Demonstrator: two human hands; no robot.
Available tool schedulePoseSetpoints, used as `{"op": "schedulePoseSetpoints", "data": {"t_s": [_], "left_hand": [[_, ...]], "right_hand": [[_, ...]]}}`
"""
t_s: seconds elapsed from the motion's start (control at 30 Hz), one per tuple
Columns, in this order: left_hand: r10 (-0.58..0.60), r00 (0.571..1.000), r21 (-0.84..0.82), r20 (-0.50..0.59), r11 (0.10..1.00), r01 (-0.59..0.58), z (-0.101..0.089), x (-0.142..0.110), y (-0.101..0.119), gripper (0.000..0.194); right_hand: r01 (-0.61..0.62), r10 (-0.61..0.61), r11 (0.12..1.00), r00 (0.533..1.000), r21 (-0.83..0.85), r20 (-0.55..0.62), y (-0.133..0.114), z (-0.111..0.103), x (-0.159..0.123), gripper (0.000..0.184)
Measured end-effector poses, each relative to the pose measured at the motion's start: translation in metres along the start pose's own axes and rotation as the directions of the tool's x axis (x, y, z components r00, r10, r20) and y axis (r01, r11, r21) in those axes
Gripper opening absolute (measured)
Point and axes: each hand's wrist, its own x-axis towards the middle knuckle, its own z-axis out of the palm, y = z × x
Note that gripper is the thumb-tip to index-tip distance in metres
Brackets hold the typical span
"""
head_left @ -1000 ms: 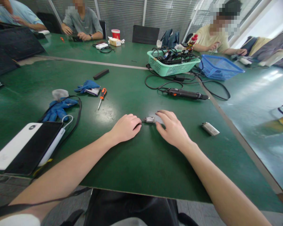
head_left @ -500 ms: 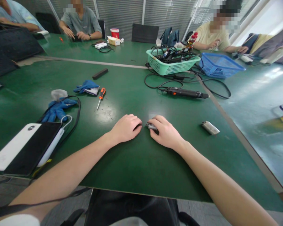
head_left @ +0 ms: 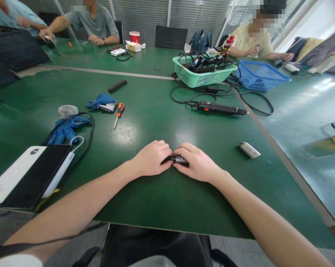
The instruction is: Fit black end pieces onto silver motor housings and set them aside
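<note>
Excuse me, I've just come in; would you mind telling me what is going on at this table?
Someone sits with both bare hands together above the green table. The right hand holds a small silver metal cylinder, and the left hand is curled at its left end; whether that hand grips it too is unclear. An orange-and-black screwdriver lies beyond the left hand, and a corded electric screwdriver beyond the right. Other people sit around the table.

2 plstc bskts (head_left: 202,80), red tub (head_left: 134,38)
</note>
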Motion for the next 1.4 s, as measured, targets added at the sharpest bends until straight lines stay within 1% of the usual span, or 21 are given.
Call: {"op": "schedulePoseSetpoints", "data": {"t_s": [0.17,0.37,0.63,0.83,1.13,1.4], "left_hand": [[0.006,1.0,-0.007,0.012,1.0,-0.006,0.0013,-0.0002,-0.0019,0.022],[0.012,1.0,-0.026,-0.008,1.0,-0.012,0.0041,-0.0007,-0.0038,0.022],[0.021,1.0,-0.022,-0.015,1.0,-0.022,0.002,-0.0007,-0.0026,0.021],[0.027,0.999,-0.039,-0.019,0.999,-0.028,0.0023,-0.0012,-0.0035,0.022],[0.028,0.999,-0.023,-0.02,0.999,-0.028,0.0035,-0.0015,-0.0027,0.022],[0.011,1.0,-0.042,-0.023,0.999,-0.011,0.0042,-0.0017,-0.0038,0.021]], "right_hand": [[0.0,0.0,1.0,1.0,-0.022,0.01,0.0013,0.0011,-0.0002,0.016],[-0.011,0.011,0.999,1.0,-0.046,0.012,0.0005,0.0011,-0.0004,0.015],[0.015,-0.014,0.996,1.0,-0.085,0.006,0.0028,0.0011,-0.0018,0.016],[0.025,-0.025,0.997,1.0,-0.076,0.003,0.0022,-0.0007,-0.0018,0.016],[0.0,0.003,0.997,1.0,-0.08,0.029,0.0016,-0.0026,-0.0015,0.017],[0.003,-0.002,0.997,1.0,-0.079,0.013,0.0015,-0.0016,-0.0013,0.016]]}}
